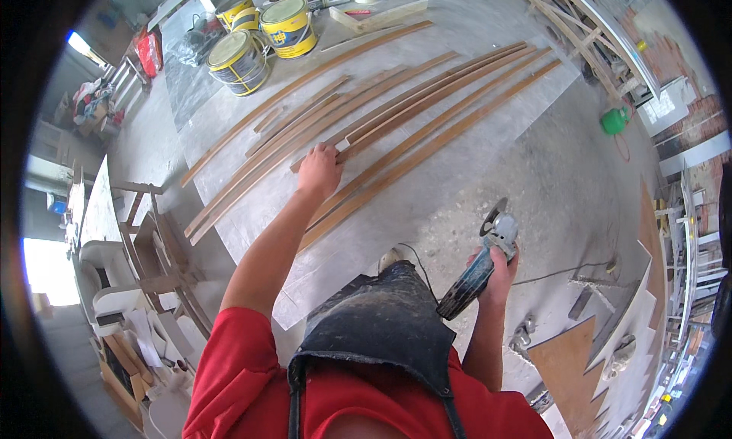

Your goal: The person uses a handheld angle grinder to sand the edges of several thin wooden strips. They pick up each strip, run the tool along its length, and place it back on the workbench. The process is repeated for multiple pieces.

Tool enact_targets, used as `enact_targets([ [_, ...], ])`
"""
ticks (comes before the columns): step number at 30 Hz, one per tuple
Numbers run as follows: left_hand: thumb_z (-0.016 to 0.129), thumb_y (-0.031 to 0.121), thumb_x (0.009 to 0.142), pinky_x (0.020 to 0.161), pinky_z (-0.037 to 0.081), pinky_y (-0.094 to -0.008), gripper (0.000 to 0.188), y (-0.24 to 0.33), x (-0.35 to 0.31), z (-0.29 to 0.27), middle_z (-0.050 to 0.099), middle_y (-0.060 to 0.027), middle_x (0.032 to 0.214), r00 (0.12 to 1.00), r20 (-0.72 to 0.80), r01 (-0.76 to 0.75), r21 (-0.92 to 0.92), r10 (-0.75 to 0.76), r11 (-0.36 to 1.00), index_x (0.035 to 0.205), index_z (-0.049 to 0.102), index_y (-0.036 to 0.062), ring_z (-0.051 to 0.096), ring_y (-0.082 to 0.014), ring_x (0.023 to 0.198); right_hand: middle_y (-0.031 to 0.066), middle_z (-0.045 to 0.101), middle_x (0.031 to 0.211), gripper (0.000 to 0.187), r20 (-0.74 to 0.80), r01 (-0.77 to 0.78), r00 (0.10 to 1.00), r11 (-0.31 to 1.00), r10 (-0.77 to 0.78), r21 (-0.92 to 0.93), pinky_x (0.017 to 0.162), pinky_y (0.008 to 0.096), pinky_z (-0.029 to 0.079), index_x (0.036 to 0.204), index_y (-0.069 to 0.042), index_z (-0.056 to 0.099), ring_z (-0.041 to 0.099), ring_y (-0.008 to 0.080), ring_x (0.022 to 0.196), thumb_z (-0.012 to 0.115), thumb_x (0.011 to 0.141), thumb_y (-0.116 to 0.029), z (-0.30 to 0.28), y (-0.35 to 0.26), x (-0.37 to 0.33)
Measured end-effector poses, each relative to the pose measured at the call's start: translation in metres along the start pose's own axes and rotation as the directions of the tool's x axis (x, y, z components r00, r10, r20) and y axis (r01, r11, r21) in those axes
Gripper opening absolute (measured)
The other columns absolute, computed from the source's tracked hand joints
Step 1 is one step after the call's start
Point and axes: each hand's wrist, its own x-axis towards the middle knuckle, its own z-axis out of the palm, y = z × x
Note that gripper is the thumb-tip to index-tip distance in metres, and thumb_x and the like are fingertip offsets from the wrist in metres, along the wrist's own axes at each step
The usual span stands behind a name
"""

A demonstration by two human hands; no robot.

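My right hand (pixel 499 273) is wrapped around a blue and grey angle grinder (pixel 467 283). Its disc (pixel 492 218) points away from me, and it is held in the air to the right of my dark apron (pixel 370 317). To the left, my left hand (pixel 320 170) reaches down and closes over the near end of a brown wooden strip (pixel 427 96); the fingertips are partly hidden. Several more long wooden strips (pixel 427 149) lie side by side, slanting from near left to far right. A few short offcuts (pixel 267 120) lie among them.
Yellow and black buckets (pixel 288 28) stand at the far left on a sheet covering the floor. A dark cord (pixel 564 271) trails to the right. Jagged wooden boards (pixel 564 363) lie at the near right. A wooden frame (pixel 152 241) stands at the left, and a green container (pixel 614 120) sits far right.
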Motion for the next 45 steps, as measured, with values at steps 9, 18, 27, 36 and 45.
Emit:
enact_targets([
  [9, 0.07, 0.022, 0.088, 0.1, 0.053, -0.0488, 0.031, -0.006, -0.016, -0.008, 0.069, -0.0188, 0.119, 0.998, 0.066, -0.015, 0.014, 0.014, 1.0, 0.116, 0.071, 0.0072, 0.062, -0.0403, 0.117, 0.0186, 0.066, 0.095, 0.065, -0.028, -0.036, 0.999, 0.999, 0.037, 0.017, 0.061, 0.0433, 0.061, 0.146, -0.005, 0.038, 0.069, 0.0302, 0.068, 0.067, 0.089, -0.01, 0.001, -0.007, 0.023],
  [18, 0.071, 0.027, 0.088, 0.1, 0.054, -0.0489, 0.036, -0.031, -0.052, -0.039, 0.07, -0.0173, 0.12, 0.936, 0.296, 0.04, 0.449, -0.191, 0.893, 0.116, 0.07, 0.0047, 0.064, -0.0367, 0.118, 0.0192, 0.066, 0.092, 0.064, -0.023, 0.024, 0.999, 0.999, -0.025, -0.038, 0.059, 0.0426, 0.061, 0.146, -0.007, 0.039, 0.07, 0.0303, 0.067, 0.067, 0.089, -0.016, 0.001, -0.009, 0.033],
  [27, 0.066, 0.018, 0.094, 0.097, 0.055, -0.0501, 0.026, 0.106, 0.068, -0.002, 0.07, -0.0209, 0.117, 0.957, 0.138, -0.279, 0.216, 0.254, 0.936, 0.114, 0.068, 0.0024, 0.067, -0.0397, 0.114, 0.0189, 0.067, 0.095, 0.067, -0.013, 0.048, 0.999, 0.998, -0.048, 0.03, 0.061, 0.0417, 0.062, 0.146, -0.006, 0.038, 0.071, 0.0291, 0.07, 0.07, 0.088, -0.014, -0.015, -0.015, 0.037],
  [36, 0.073, 0.019, 0.083, 0.08, 0.059, -0.0475, 0.033, 0.128, 0.089, -0.005, 0.072, -0.0202, 0.095, 0.976, 0.158, -0.162, 0.062, 0.15, 0.985, 0.106, 0.069, -0.0039, 0.073, -0.0351, 0.094, 0.0185, 0.067, 0.095, 0.068, -0.089, 0.088, 0.993, 0.99, -0.078, 0.113, 0.061, 0.0412, 0.062, 0.147, -0.005, 0.037, 0.07, 0.0289, 0.068, 0.07, 0.088, -0.014, -0.041, -0.013, 0.024],
  [45, 0.068, 0.005, 0.082, 0.039, 0.037, -0.0322, 0.016, 0.118, 0.019, -0.12, 0.053, -0.0036, 0.065, 0.953, 0.304, 0.235, -0.724, -0.006, 0.649, 0.095, 0.06, -0.0004, 0.052, -0.014, 0.05, 0.019, 0.066, 0.092, 0.066, -0.118, 0.065, 0.992, 0.981, -0.044, 0.181, 0.06, 0.0424, 0.061, 0.145, -0.007, 0.039, 0.07, 0.0303, 0.067, 0.07, 0.088, -0.017, -0.031, -0.017, 0.039],
])
